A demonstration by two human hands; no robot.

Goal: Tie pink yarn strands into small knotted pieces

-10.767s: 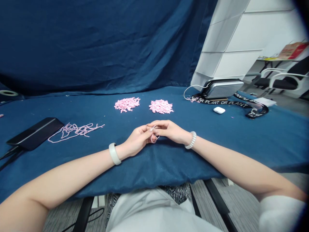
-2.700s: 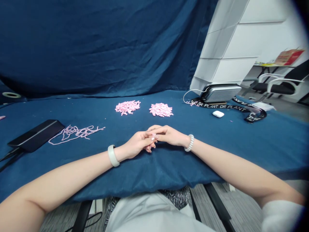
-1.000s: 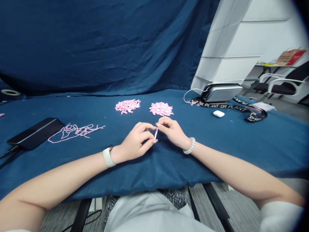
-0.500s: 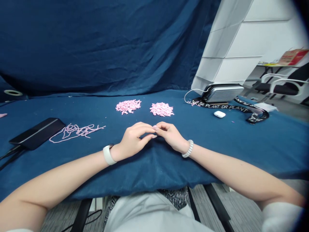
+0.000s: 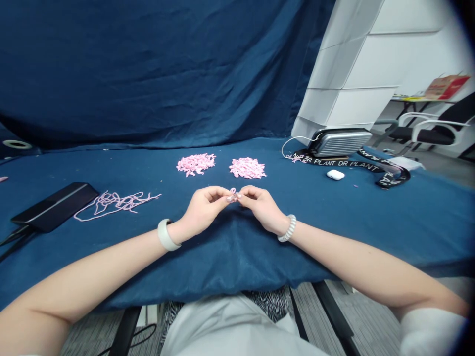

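Shows pink in the yarn loop [image 5: 233,190] and yarn tangle [image 5: 119,202], dark blue across the tablecloth [image 5: 319,207]. Bears white lettering [image 5: 326,162] on the black lanyard [image 5: 354,164].

Left hand [image 5: 202,210], right hand [image 5: 262,207], fingertips [image 5: 230,199] pinched close together, forearms [image 5: 107,269] slanting inward

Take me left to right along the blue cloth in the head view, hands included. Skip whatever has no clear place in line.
Pink scrap → black box → loose yarn → left hand → pink loop → right hand → white case.
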